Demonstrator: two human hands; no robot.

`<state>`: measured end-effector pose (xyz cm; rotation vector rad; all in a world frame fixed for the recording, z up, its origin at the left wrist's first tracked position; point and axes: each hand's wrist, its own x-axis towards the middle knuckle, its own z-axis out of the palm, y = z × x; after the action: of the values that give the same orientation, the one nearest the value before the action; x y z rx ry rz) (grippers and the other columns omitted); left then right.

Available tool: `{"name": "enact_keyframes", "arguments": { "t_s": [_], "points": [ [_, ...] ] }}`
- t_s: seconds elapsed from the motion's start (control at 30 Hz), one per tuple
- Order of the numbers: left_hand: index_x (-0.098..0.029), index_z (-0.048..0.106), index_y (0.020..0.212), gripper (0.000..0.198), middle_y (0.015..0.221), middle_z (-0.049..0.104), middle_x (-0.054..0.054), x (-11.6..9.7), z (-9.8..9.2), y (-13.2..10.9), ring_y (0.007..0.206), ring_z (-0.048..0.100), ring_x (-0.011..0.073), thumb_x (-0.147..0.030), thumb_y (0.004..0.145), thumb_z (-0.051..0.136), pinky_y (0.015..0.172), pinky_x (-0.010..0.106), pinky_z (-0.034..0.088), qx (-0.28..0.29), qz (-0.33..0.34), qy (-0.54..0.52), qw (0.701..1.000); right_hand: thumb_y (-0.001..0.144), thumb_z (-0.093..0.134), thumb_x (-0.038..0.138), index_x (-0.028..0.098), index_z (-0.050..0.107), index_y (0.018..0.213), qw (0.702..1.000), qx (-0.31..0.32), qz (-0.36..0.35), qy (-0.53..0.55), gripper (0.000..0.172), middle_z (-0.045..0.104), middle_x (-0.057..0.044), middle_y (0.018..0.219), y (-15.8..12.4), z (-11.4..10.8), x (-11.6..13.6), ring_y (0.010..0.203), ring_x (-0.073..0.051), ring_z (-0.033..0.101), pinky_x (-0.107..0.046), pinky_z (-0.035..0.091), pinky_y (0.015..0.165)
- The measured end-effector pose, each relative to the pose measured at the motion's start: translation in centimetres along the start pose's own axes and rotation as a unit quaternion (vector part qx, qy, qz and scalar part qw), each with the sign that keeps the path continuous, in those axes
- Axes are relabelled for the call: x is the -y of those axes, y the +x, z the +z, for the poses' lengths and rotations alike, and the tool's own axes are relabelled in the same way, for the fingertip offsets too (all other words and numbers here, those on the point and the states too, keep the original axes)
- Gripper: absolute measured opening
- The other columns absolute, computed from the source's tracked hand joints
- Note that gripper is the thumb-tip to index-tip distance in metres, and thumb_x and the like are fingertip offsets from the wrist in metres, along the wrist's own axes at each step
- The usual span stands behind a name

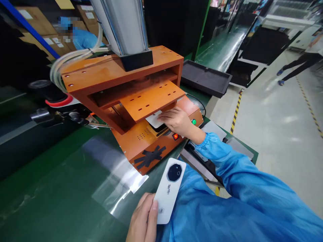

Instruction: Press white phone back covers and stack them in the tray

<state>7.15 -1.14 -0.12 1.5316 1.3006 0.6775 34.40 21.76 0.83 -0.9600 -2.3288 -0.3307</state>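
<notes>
My left hand (143,218) is closed around the lower end of a white phone (168,188), back side up, with its dark round camera towards the machine. My right hand (176,120), in a blue sleeve, lies with fingers stretched flat on a second white phone back (154,120) that rests in the slot of an orange press machine (141,101). Above it hangs the orange press plate (148,99) under a silver cylinder (123,25).
A green (193,121) and a red button (175,136) sit on the machine's front. Clear film (113,174) lies on the green table. A black tray (205,79) stands behind. Grey trays (238,148) lie to the right. Another person in blue (83,37) works at the back left; someone walks at the far right.
</notes>
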Motion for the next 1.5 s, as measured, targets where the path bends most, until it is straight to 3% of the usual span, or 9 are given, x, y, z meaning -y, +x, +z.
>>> {"name": "enact_keyframes", "arguments": {
  "t_s": [0.17,0.33,0.47,0.63,0.93,1.07,1.17,1.27,1.5],
  "points": [
    [-0.025,0.066,0.103,0.025,0.094,0.066,0.003,2.0,-0.3,0.8,0.086,0.061,0.0189,-0.027,0.103,0.041,0.079,0.030,0.047,0.001,0.121,0.102,0.987,0.101,0.055,0.025,0.022,0.074,0.116,0.992,0.100,0.036,0.062,0.023,0.076,-0.006,0.118,1.1,-2.2,0.0,0.109,-0.021,0.070,-0.038,0.047,0.094],
    [-0.024,0.063,0.101,0.015,0.132,0.068,0.008,2.2,-0.5,3.5,0.121,0.056,0.0287,-0.018,0.095,0.050,0.097,0.043,0.039,-0.057,0.297,0.299,0.905,0.096,0.062,0.057,0.018,0.073,0.114,0.983,0.159,0.011,0.095,0.044,0.075,-0.010,0.116,2.1,-3.9,0.8,0.111,-0.025,0.068,-0.041,0.043,0.103],
    [-0.021,0.061,0.094,0.011,0.153,0.054,0.011,2.4,0.2,5.9,0.141,0.044,0.0368,-0.016,0.091,0.052,0.099,0.051,0.034,-0.132,0.341,0.393,0.844,0.105,0.048,0.041,0.020,0.066,0.129,0.990,0.009,0.131,0.047,0.037,0.066,-0.012,0.132,-2.0,-3.4,2.1,0.126,-0.025,0.059,-0.044,0.037,0.111],
    [-0.023,0.061,0.089,0.006,0.151,0.057,0.006,4.1,0.5,7.2,0.148,0.040,0.0358,-0.018,0.087,0.058,0.103,0.051,0.032,-0.183,0.361,0.421,0.812,0.101,0.039,0.016,0.022,0.072,0.121,0.882,-0.232,0.397,-0.099,0.040,0.064,-0.011,0.112,-12.0,-1.5,2.1,0.109,-0.024,0.060,-0.043,0.046,0.099],
    [-0.023,0.059,0.087,0.007,0.144,0.064,0.007,3.2,0.6,7.2,0.148,0.039,0.0375,-0.017,0.088,0.056,0.102,0.053,0.031,-0.204,0.354,0.428,0.806,0.096,0.041,0.008,0.028,0.062,0.139,0.933,-0.066,0.342,-0.087,0.052,0.061,-0.011,0.128,-16.5,-1.5,0.6,0.120,-0.026,0.055,-0.047,0.046,0.101],
    [-0.023,0.061,0.095,0.010,0.118,0.076,0.008,2.9,1.0,5.9,0.124,0.059,0.0327,-0.019,0.088,0.057,0.091,0.046,0.035,-0.194,0.377,0.391,0.817,0.096,0.057,0.028,0.022,0.053,0.145,0.927,-0.071,0.341,0.138,0.050,0.061,-0.015,0.131,-16.8,-3.3,5.7,0.120,-0.027,0.058,-0.048,0.051,0.103],
    [-0.023,0.060,0.096,0.013,0.094,0.074,0.007,2.8,3.7,5.0,0.103,0.065,0.0264,-0.016,0.092,0.049,0.090,0.044,0.036,-0.152,0.347,0.321,0.868,0.092,0.067,0.041,0.024,0.055,0.141,0.844,0.059,0.329,0.421,0.054,0.068,-0.011,0.122,-17.6,-3.4,12.7,0.106,-0.024,0.068,-0.037,0.060,0.088],
    [-0.022,0.061,0.105,0.019,0.103,0.074,0.009,3.1,6.7,4.5,0.105,0.066,0.0254,-0.017,0.096,0.045,0.095,0.045,0.036,-0.073,0.325,0.292,0.897,0.097,0.060,0.041,0.029,0.065,0.124,0.784,0.080,0.432,0.438,0.030,0.076,-0.005,0.100,-18.8,-2.4,17.4,0.086,-0.020,0.074,-0.030,0.063,0.070],
    [-0.023,0.056,0.139,0.046,0.117,0.075,0.009,7.6,4.9,4.6,0.102,0.071,0.0249,-0.036,0.095,0.058,0.087,0.038,0.048,0.029,0.378,0.291,0.878,0.101,0.048,0.029,0.015,0.065,0.112,0.729,0.126,0.666,0.094,0.025,0.075,-0.008,0.094,-29.9,-6.8,9.6,0.088,-0.021,0.070,-0.032,0.056,0.076]
  ]
}}
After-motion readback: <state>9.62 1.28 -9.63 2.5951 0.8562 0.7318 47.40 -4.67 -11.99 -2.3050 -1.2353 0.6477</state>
